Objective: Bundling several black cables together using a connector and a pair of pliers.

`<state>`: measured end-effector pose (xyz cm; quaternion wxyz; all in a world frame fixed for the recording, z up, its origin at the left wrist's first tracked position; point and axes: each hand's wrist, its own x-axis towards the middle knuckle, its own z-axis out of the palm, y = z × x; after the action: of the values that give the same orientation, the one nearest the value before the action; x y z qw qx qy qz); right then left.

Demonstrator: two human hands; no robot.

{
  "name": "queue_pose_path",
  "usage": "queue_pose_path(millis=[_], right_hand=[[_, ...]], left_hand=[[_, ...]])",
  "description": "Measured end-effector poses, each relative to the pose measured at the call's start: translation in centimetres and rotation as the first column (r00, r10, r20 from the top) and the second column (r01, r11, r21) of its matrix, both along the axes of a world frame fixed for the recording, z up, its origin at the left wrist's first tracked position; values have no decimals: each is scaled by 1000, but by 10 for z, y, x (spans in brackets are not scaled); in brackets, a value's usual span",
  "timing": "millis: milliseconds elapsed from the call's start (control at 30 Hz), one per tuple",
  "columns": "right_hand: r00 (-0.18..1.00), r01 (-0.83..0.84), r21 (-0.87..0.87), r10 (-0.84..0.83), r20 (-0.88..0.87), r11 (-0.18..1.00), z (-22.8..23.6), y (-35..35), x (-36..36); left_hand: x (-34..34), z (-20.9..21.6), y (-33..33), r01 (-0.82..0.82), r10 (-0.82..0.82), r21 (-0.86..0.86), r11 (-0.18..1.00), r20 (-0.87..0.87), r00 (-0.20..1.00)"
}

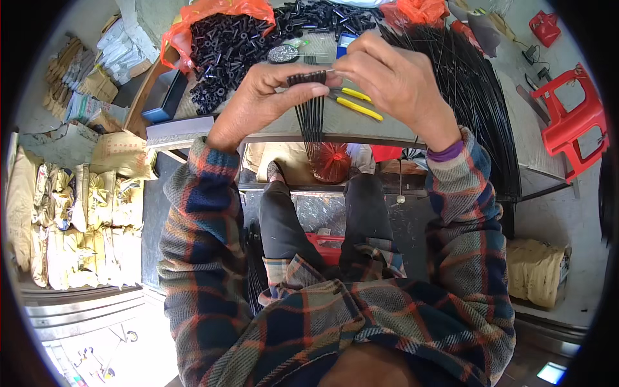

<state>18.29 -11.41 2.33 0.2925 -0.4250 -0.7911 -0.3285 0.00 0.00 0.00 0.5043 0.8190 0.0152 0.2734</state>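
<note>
My left hand [261, 97] is closed around a row of thin black rods [310, 122]. Their thicker dark ends line up between its thumb and fingers, and the long parts hang down past the table edge. Close by on the right, my right hand [400, 80] is pinched at the end of that row. A small, thin, light-coloured piece shows at its fingertips, too small to name. Below the right hand, pliers with yellow handles [360, 108] lie on the table. A round dish of tiny shiny parts [283, 53] stands just beyond the left hand.
A heap of short black tubular parts [225, 48] covers the table's far left, beside an orange plastic bag [248, 9]. Many long black rods [461, 84] lie along the right side. A red plastic stool [574, 119] stands at right; stacked sacks [84, 219] fill the left.
</note>
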Motion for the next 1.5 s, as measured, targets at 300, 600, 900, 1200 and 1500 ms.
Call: queue_pose_path(millis=[300, 600, 900, 1200, 1500], right_hand=[[972, -137, -206, 91, -218, 969, -3, 1, -22], [992, 1, -349, 42, 115, 937, 21, -31, -43], [940, -339, -221, 320, -118, 915, 50, -196, -14], [714, -409, -599, -168, -680, 688, -55, -235, 7], [784, -607, -724, -397, -478, -328, -418, -133, -87]], left_hand=[[4, -14, 13, -184, 111, 586, 789, 158, 981], [10, -102, 9, -45, 325, 828, 560, -169, 931], [8, -117, -46, -338, 364, 765, 548, 145, 920], [-49, -23, -2, -261, 308, 881, 395, 140, 941], [-1, -113, -62, 481, 18, 865, 146, -488, 873]])
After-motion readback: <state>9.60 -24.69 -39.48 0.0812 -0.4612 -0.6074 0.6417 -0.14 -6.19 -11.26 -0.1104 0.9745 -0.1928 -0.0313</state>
